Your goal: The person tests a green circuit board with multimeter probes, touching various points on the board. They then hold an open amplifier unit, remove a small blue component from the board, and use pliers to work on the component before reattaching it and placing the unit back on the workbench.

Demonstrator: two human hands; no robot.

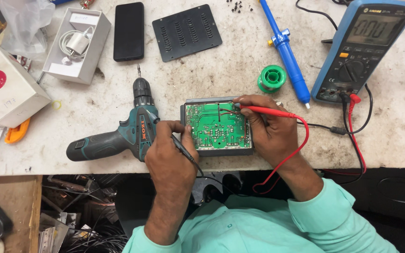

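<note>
Right now I see my left hand [172,154] pinched on the black probe [183,149], right hand [268,129] clamped on the red probe [266,110], both tips on the green circuit board [219,126] btwn them. Cordless drill [127,136] lies at 9 o'clock of the board, multimeter [364,47] at 2 o'clock, solder spool [273,77] at 1.

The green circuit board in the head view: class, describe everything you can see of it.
The green circuit board lies flat, solder side up, in a shallow dark grey case near the bench's front edge. Pale traces and solder points cover it. The right hand presses a red probe to its upper right; the left hand holds a black probe at its left edge.
</note>
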